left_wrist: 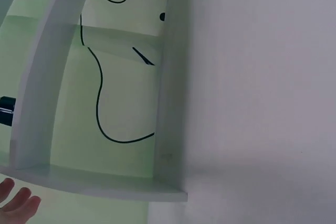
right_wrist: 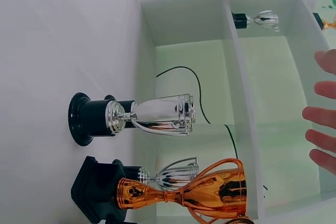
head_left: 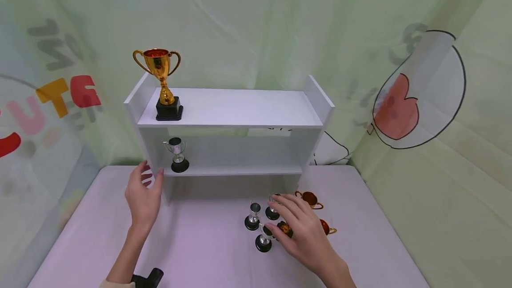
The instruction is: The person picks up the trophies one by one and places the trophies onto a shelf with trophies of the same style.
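Observation:
My right hand [head_left: 302,230] hovers with spread, slightly bent fingers over a group of small trophies on the table, holding nothing. Beneath and around it stand a silver trophy [head_left: 252,218], a second silver trophy [head_left: 263,241] and a third, partly hidden one. Gold trophies, one of them [head_left: 310,199] beyond the hand, are partly covered by it; the right wrist view shows a gold trophy [right_wrist: 181,192] on a black base. Beside the shelf unit's left panel, my left hand [head_left: 144,199] is raised, fingers loosely bent, with nothing in it.
A white shelf unit [head_left: 240,106] stands at the table's back. One gold trophy [head_left: 161,70] is at the left of its top board, and a silver trophy [head_left: 178,154] sits below on the middle board. Printed curtains [head_left: 224,34] hang behind the white table [head_left: 208,243].

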`<state>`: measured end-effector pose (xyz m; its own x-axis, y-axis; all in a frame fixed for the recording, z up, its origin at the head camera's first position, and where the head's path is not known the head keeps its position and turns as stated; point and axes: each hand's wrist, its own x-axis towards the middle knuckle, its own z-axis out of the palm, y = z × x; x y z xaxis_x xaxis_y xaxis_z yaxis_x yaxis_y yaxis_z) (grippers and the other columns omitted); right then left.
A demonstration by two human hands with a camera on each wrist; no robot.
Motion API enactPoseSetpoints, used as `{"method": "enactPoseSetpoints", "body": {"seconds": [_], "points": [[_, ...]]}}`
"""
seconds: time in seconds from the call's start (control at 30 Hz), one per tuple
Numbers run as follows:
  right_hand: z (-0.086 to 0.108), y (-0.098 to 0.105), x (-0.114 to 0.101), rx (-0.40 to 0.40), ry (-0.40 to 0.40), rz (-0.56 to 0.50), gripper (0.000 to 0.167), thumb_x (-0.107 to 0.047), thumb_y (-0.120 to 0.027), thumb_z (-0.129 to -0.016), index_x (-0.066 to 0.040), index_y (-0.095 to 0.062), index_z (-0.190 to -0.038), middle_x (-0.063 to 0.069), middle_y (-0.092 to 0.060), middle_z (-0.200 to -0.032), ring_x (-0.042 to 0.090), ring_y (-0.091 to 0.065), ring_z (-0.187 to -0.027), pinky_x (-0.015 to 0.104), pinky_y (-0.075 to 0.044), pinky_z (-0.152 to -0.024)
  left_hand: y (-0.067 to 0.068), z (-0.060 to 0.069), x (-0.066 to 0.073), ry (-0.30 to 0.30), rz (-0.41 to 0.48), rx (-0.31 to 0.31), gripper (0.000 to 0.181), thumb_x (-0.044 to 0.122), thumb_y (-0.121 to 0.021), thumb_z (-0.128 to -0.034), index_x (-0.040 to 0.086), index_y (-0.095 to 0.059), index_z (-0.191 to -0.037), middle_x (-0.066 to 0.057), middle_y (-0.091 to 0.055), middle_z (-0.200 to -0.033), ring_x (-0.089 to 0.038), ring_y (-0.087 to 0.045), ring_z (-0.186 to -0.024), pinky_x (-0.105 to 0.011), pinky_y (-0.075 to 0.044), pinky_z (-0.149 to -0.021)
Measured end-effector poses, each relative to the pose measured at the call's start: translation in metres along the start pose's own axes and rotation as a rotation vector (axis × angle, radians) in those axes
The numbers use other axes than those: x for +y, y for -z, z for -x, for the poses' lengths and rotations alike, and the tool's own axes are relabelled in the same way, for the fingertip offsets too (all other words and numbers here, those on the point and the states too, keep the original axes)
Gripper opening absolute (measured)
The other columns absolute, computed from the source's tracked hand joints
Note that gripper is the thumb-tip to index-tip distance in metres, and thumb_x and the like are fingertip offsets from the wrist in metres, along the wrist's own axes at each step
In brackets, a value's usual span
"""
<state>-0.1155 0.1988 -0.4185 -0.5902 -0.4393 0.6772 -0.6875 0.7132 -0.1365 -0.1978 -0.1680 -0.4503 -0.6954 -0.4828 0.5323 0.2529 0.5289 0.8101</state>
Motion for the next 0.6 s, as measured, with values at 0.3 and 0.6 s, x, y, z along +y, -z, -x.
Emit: {"method": "enactPoseSetpoints", "body": {"seconds": [0.3,0.6], "points": [[0.009,0.005,-0.001,0.030,-0.016,0.007,0.046,-0.049,-0.050,-0.105,-0.011,-0.073,-0.122,0.006,-0.072,-0.124,0.028,-0.062,-0.118,0.021,-0.037,-0.114,-0.007,-0.009,-0.001,0.070,0.041,-0.007,0.038,0.009,-0.068,-0.0957,-0.004,-0.065,-0.131,-0.024,-0.071,-0.120,-0.019,-0.066,-0.088,0.000,-0.043,-0.074],[0.013,0.006,-0.001,0.072,-0.010,-0.051,0.036,-0.037,-0.064,-0.102,-0.008,-0.073,-0.121,0.007,-0.073,-0.122,0.029,-0.063,-0.117,0.015,-0.034,-0.116,-0.012,-0.014,-0.007,0.084,0.043,0.026,0.029,0.007,-0.067,-0.0937,-0.002,-0.071,-0.121,-0.023,-0.074,-0.109,0.012,-0.055,-0.075,-0.001,-0.042,-0.069]]}}
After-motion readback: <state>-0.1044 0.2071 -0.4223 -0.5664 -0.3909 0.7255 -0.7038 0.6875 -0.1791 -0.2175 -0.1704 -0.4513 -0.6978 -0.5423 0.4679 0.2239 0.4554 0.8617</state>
